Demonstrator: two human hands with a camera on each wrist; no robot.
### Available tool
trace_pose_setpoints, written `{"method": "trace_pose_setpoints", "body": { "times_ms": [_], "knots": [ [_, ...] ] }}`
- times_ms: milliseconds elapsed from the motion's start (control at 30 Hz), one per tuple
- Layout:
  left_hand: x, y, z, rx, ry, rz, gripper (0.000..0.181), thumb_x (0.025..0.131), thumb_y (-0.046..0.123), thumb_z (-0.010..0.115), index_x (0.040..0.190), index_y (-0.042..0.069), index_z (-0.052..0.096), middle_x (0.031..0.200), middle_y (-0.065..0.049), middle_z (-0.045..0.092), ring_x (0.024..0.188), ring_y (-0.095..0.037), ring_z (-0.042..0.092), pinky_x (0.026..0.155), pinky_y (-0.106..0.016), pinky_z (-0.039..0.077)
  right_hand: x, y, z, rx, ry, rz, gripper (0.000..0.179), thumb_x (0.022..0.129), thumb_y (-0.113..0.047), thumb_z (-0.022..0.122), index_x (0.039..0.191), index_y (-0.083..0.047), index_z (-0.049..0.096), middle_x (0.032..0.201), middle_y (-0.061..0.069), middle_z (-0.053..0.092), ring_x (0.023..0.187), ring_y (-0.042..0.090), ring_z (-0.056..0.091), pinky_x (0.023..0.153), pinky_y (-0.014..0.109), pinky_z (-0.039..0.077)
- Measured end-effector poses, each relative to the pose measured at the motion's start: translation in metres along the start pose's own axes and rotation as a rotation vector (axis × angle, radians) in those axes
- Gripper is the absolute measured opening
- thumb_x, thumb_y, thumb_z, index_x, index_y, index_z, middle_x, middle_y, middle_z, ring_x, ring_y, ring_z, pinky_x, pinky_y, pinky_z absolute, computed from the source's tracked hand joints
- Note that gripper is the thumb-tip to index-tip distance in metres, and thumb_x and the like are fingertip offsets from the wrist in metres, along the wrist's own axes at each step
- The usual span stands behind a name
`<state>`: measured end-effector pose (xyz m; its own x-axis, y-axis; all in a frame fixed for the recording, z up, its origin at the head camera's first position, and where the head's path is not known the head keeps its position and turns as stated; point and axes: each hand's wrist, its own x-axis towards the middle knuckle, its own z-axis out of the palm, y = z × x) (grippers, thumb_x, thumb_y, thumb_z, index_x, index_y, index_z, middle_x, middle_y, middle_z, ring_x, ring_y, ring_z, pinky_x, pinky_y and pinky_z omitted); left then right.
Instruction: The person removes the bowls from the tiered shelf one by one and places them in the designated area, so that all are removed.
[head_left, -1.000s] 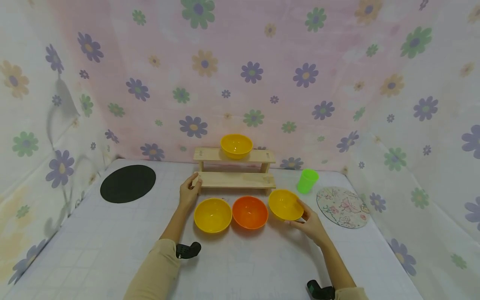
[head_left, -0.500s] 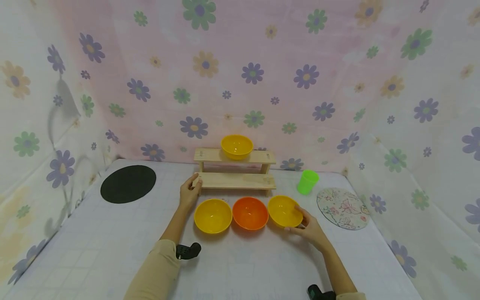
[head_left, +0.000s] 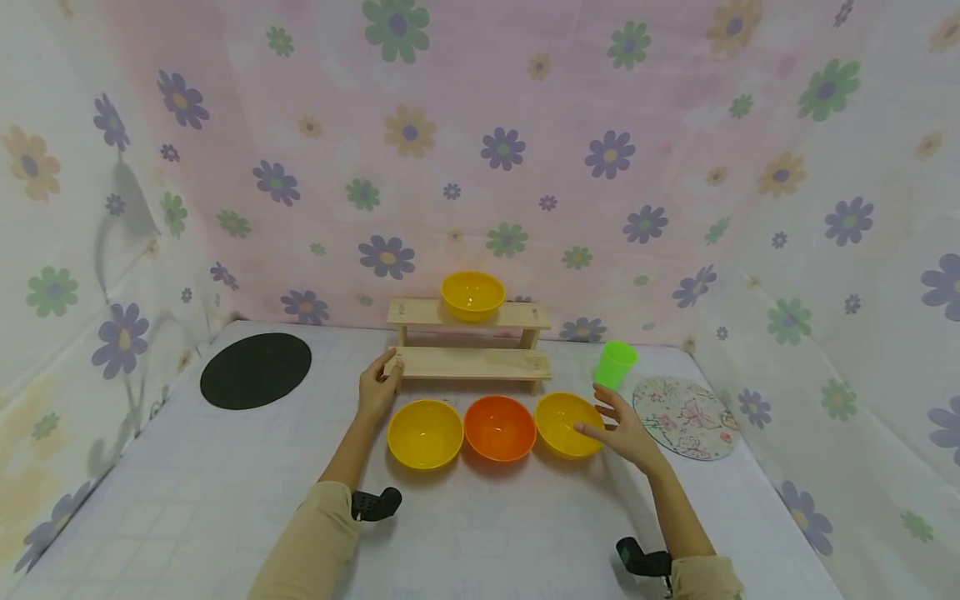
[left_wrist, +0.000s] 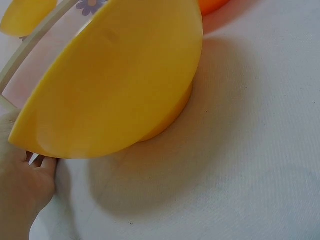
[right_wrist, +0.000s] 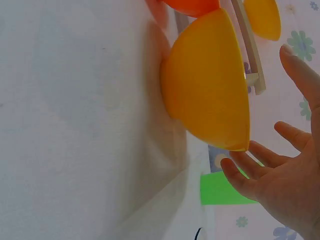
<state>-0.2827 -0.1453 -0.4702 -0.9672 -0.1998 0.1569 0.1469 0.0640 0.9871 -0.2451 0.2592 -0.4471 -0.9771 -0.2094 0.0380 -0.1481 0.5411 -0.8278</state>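
Note:
My left hand point(head_left: 377, 388) holds the left end of the lower step of a two-tier wooden stand point(head_left: 468, 363). In the left wrist view a yellow bowl point(left_wrist: 115, 85) hides most of those fingers. My right hand point(head_left: 628, 435) hovers at the right side of another yellow bowl point(head_left: 564, 425), its fingers spread and holding nothing. The right wrist view shows the thumb and fingers apart around that bowl's rim. An orange bowl point(head_left: 500, 428) stands between this bowl and the left yellow bowl point(head_left: 425, 434), making a row before the stand.
One more yellow bowl point(head_left: 472, 296) sits on the stand's upper step. Behind my right hand is a green cup point(head_left: 617, 363), with a floral round mat point(head_left: 686, 418) to its right. A black round mat point(head_left: 257, 371) lies at the left. Flowered cloth point(head_left: 480, 192) walls surround the table.
My right hand brought the right yellow bowl slightly nearer, level with the row, then let go and lifted its fingers off it. My left hand stayed on the stand.

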Motion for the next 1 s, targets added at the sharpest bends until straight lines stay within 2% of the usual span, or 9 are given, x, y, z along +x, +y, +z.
{"method": "trace_pose_setpoints", "body": {
  "times_ms": [100, 267, 433, 600, 667, 800, 867, 1000],
  "knots": [
    [-0.004, 0.006, 0.000, 0.001, 0.007, -0.005, 0.043, 0.094, 0.003, 0.052, 0.134, -0.010, 0.044, 0.134, -0.032, 0.044, 0.050, -0.002, 0.041, 0.048, -0.013, 0.035, 0.013, -0.007, -0.003, 0.027, 0.025, -0.045, 0.078, 0.085, -0.023, 0.070, 0.144, 0.002, 0.027, 0.145, 0.032, 0.029, 0.127, 0.050, 0.036, 0.100, 0.059, 0.034],
    [-0.004, 0.005, 0.001, -0.009, 0.011, -0.007, 0.043, 0.094, 0.003, 0.052, 0.134, -0.010, 0.044, 0.126, -0.035, 0.049, 0.048, -0.002, 0.042, 0.047, -0.012, 0.034, 0.039, -0.025, -0.002, 0.078, 0.063, -0.070, 0.078, 0.086, -0.026, 0.070, 0.146, -0.003, 0.026, 0.145, 0.028, 0.031, 0.126, 0.046, 0.040, 0.098, 0.055, 0.039],
    [-0.004, 0.004, 0.001, -0.028, -0.004, 0.001, 0.044, 0.094, 0.002, 0.052, 0.134, -0.011, 0.042, 0.123, -0.037, 0.049, 0.047, -0.001, 0.041, 0.047, -0.012, 0.034, 0.067, -0.046, 0.007, 0.147, 0.034, -0.106, 0.080, 0.087, -0.025, 0.068, 0.148, -0.005, 0.022, 0.146, 0.026, 0.030, 0.126, 0.043, 0.041, 0.097, 0.054, 0.041],
    [-0.003, 0.004, 0.002, -0.018, 0.002, -0.001, 0.044, 0.093, 0.002, 0.053, 0.133, -0.012, 0.043, 0.128, -0.034, 0.048, 0.048, -0.003, 0.042, 0.047, -0.012, 0.035, 0.096, -0.067, 0.018, 0.199, -0.008, -0.142, 0.078, 0.087, -0.019, 0.068, 0.149, -0.006, 0.022, 0.146, 0.028, 0.030, 0.127, 0.045, 0.039, 0.099, 0.056, 0.037],
    [-0.002, 0.002, 0.002, -0.013, 0.006, -0.002, 0.044, 0.093, 0.002, 0.053, 0.133, -0.013, 0.043, 0.132, -0.034, 0.045, 0.049, -0.004, 0.043, 0.048, -0.012, 0.036, 0.102, -0.079, 0.023, 0.222, -0.014, -0.156, 0.076, 0.087, -0.012, 0.066, 0.148, -0.002, 0.022, 0.145, 0.031, 0.029, 0.127, 0.047, 0.037, 0.099, 0.057, 0.036],
    [0.006, -0.012, 0.002, -0.016, 0.013, -0.008, 0.044, 0.093, 0.004, 0.054, 0.133, -0.011, 0.044, 0.140, -0.031, 0.039, 0.052, -0.004, 0.044, 0.050, -0.013, 0.038, 0.107, -0.102, 0.031, 0.262, -0.018, -0.185, 0.076, 0.085, -0.003, 0.064, 0.147, 0.003, 0.019, 0.143, 0.036, 0.025, 0.126, 0.052, 0.034, 0.101, 0.057, 0.034],
    [0.010, -0.020, 0.002, -0.002, 0.021, -0.007, 0.044, 0.093, 0.007, 0.055, 0.133, -0.009, 0.046, 0.141, -0.028, 0.039, 0.053, -0.002, 0.044, 0.052, -0.012, 0.038, 0.111, -0.110, 0.035, 0.273, -0.020, -0.186, 0.079, 0.084, -0.004, 0.065, 0.147, 0.003, 0.018, 0.143, 0.037, 0.024, 0.126, 0.052, 0.034, 0.102, 0.057, 0.033],
    [0.014, -0.029, 0.002, 0.026, 0.045, 0.007, 0.043, 0.093, 0.010, 0.056, 0.133, -0.005, 0.048, 0.141, -0.024, 0.042, 0.055, 0.001, 0.043, 0.054, -0.011, 0.039, 0.131, -0.108, 0.046, 0.290, -0.022, -0.163, 0.083, 0.084, -0.012, 0.069, 0.149, -0.003, 0.018, 0.145, 0.032, 0.025, 0.127, 0.048, 0.036, 0.102, 0.055, 0.035]
  ]
}}
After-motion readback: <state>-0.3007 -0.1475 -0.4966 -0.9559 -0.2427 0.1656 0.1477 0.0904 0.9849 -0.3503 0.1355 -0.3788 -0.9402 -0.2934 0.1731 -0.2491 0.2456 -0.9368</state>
